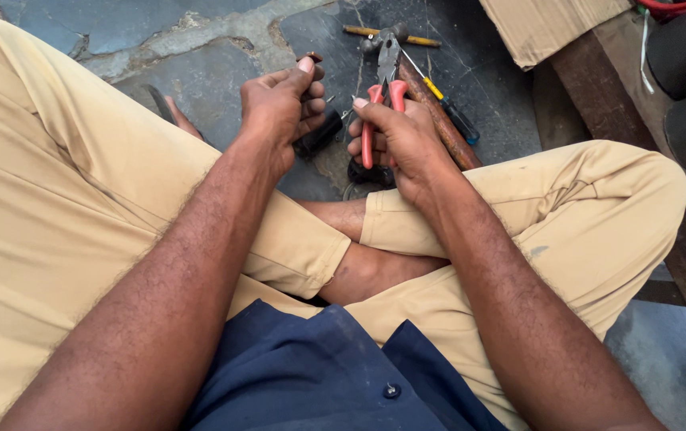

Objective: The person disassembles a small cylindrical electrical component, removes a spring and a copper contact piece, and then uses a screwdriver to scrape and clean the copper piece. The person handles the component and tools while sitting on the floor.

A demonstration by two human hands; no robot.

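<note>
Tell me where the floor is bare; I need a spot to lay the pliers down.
Bare stone floor lies left of the left hand, above the knee. Crowded: ahead of the right hand, around the hammer, screwdriver and cardboard.

Khaki trousers (79, 199), navy buttoned shirt (319, 375), bare forearms.

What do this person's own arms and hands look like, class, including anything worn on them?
Both forearms are bare and hairy, with no sleeves, gloves, watch or rings visible. The left hand and right hand have short nails. Lower down show tan trousers and a dark blue shirt.
</note>
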